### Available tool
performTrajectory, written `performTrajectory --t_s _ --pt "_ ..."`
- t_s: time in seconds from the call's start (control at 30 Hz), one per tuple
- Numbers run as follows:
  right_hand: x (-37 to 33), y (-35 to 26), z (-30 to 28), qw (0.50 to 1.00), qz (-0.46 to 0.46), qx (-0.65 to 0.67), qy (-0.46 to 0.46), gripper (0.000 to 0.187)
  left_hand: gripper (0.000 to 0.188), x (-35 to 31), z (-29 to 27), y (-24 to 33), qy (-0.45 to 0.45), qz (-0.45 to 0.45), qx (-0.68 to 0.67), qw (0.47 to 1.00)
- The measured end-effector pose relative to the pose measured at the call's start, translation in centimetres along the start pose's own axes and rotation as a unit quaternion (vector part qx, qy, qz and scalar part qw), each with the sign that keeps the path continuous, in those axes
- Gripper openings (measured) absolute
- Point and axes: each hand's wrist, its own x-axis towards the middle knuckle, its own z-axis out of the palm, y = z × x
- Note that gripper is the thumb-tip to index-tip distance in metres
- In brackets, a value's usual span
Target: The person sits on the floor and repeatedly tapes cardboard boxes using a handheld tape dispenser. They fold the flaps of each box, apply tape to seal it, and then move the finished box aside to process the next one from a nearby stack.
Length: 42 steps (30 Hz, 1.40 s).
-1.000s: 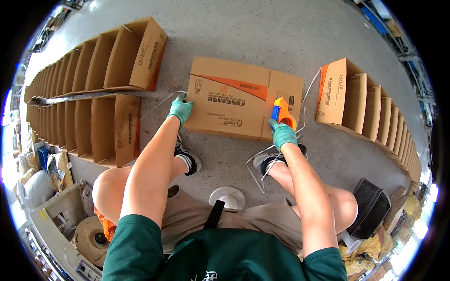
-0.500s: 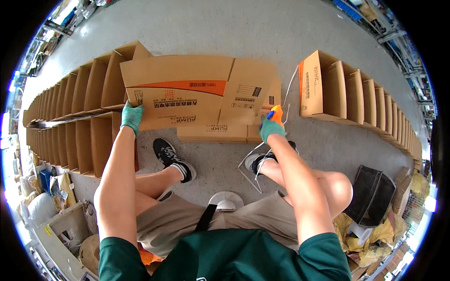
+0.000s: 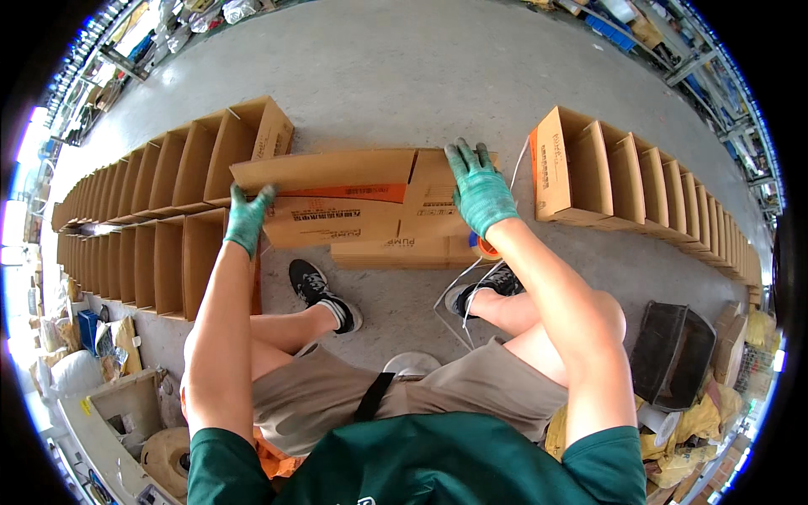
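Note:
A flattened cardboard carton (image 3: 337,212) with an orange stripe and dark print lies before me, its upper flap tilted up. My left hand (image 3: 248,220), in a green glove, grips its left end, thumb on the face and the other fingertips partly hidden at the edge. My right hand (image 3: 483,192), also gloved, rests on its right part with fingers stretched and spread. An orange-and-blue tool (image 3: 486,247) shows just below my right wrist, mostly hidden. More flat cardboard (image 3: 404,254) lies under the carton.
Rows of upright open cartons stand at left (image 3: 194,160) and right (image 3: 581,168). White strapping (image 3: 454,316) loops near my right shoe (image 3: 488,286). A black bin (image 3: 673,353) sits at lower right, and a reel (image 3: 166,459) at lower left.
My right hand has let go of the orange-and-blue tool and spread onto the carton's right part. The carton has shifted slightly right and down, its upper flap now tilted.

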Motion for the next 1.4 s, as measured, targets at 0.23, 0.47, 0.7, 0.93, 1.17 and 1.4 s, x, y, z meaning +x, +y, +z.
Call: performTrajectory --t_s 0.23,0.47,0.7,0.93,1.17,1.4 --pt "-3.1 -2.8 -1.6 0.995 -0.071 0.056 0.037 0.046 0.033 0.6 -1.3 5.9 -0.017 -0.059 0.150 0.987" --pt "-2.7 -4.5 -3.3 0.994 -0.081 0.022 0.063 0.024 0.040 0.4 -1.0 5.1 0.049 -0.024 0.229 0.972" --pt "-0.9 -2.2 -4.3 0.957 -0.152 0.234 0.079 0.027 0.023 0.2 1.1 3.9 -0.050 0.151 0.377 0.912" --pt "0.8 -0.4 -1.3 0.968 -0.149 0.204 -0.005 0.037 0.013 -0.4 4.3 4.6 -0.179 0.201 0.349 0.898" --pt "1.6 1.5 1.6 0.979 -0.047 0.194 -0.031 0.048 0.034 -0.6 5.8 2.8 -0.218 0.117 0.234 0.940" --pt "1.1 3.8 4.6 0.979 0.017 0.204 0.002 0.062 0.051 -1.7 6.8 6.5 -0.249 0.250 0.429 0.832"
